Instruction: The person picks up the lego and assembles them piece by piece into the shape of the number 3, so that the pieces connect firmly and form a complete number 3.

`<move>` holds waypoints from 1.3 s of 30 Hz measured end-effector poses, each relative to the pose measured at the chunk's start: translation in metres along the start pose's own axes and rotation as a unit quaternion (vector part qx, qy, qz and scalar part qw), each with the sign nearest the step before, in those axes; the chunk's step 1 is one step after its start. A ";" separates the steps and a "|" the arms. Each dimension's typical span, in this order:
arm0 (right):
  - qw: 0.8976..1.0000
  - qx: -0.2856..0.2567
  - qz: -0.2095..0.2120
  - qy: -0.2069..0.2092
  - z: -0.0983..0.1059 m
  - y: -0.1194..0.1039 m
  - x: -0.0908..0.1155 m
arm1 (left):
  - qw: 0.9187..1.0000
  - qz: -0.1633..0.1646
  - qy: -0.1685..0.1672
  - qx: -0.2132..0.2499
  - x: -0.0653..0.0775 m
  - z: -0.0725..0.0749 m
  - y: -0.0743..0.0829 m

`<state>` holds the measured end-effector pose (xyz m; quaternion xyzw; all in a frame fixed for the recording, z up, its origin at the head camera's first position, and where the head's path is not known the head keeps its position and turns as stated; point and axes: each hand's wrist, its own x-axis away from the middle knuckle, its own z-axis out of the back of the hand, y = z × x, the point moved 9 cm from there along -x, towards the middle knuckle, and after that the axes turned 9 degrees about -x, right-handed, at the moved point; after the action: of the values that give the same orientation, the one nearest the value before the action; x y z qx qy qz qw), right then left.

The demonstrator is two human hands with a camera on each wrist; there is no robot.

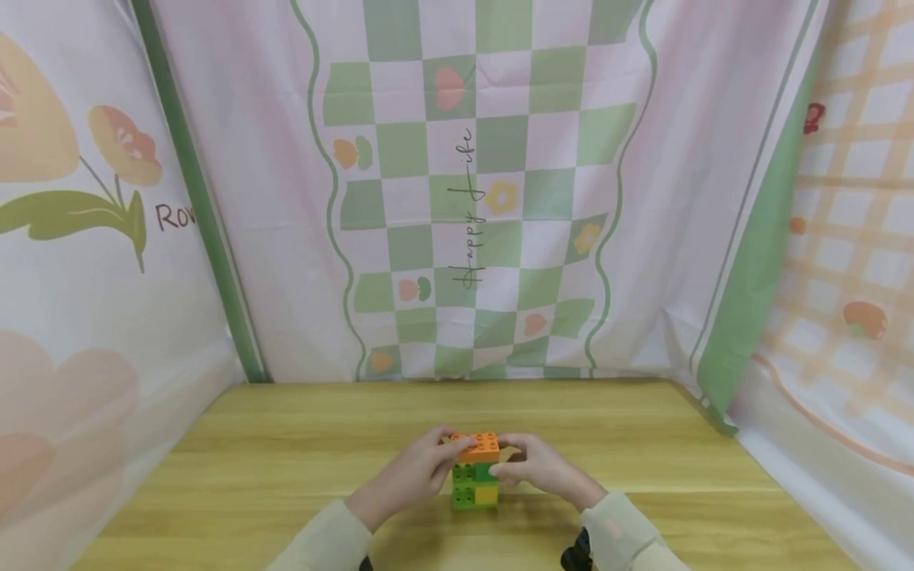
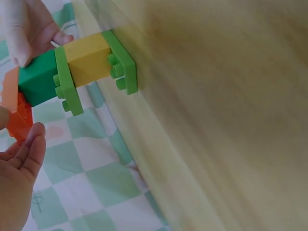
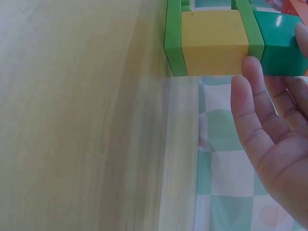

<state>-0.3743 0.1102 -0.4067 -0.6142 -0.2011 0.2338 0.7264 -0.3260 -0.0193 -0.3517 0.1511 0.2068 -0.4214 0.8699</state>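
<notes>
A small tower of toy building bricks stands on the table, directly before me in the head view. Its base is a light green plate (image 1: 463,500) with a yellow brick (image 1: 486,496) on its right half. Above lies a second light green plate (image 2: 69,82), carrying a dark green brick (image 3: 279,43) on the right. An orange brick (image 1: 480,455) tops the tower and overhangs the bare studs on the left. My left hand (image 1: 416,469) pinches the orange brick between thumb and fingers. From the right, my right hand (image 1: 540,466) grips the dark green brick, thumb in front and fingers behind.
The wooden table (image 1: 321,420) reaches back to a checked cloth (image 1: 493,238) hanging behind it. Printed cloths hang on the left (image 1: 64,293) and right (image 1: 842,262) sides too. A black object (image 1: 577,551) shows at my right cuff.
</notes>
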 end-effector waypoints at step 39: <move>1.000 -0.011 -0.009 0.008 0.000 0.004 0.002 | 0.931 0.214 0.002 0.297 0.029 -0.052 -0.047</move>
<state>-0.3735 0.1120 -0.4103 -0.6219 -0.2033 0.2202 0.7235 -0.3586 -0.0442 -0.4152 0.4441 0.0366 -0.2673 0.8544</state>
